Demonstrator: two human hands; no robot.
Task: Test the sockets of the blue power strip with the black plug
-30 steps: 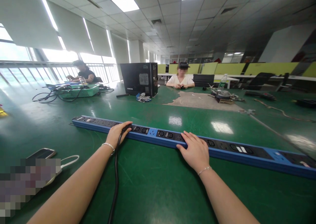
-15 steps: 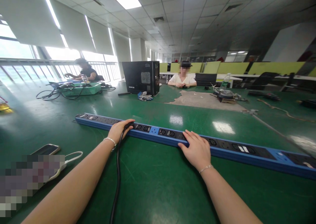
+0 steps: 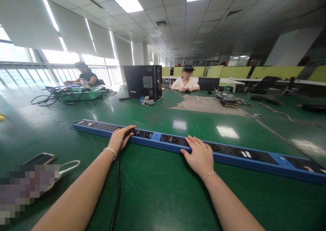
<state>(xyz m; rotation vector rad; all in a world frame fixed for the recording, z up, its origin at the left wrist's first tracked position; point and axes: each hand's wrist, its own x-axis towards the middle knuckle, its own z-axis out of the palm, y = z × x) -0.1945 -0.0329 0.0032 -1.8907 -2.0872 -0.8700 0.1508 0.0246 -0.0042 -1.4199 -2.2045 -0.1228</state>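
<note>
A long blue and black power strip (image 3: 152, 143) lies slantwise across the green table, its right end nearer to me. My left hand (image 3: 118, 138) is closed around a black plug (image 3: 130, 131) at the strip's sockets, left of the middle. From that plug a black power cord (image 3: 118, 180) runs down toward me. The hand hides whether the plug is fully seated. My right hand (image 3: 199, 155) grips the strip right of its middle, fingers laid over the top and thumb against the near side.
A phone (image 3: 40, 158) and a blurred-out item lie at left on the green table (image 3: 163, 197). Farther back are a green basket (image 3: 89, 94) with cables, a black computer case (image 3: 142, 83), gloves (image 3: 147, 101) and a bottle (image 3: 228, 85). Two people sit beyond.
The view has shifted slightly, so everything appears a little farther left and lower. Both hands keep their places on the plug and the power strip.
</note>
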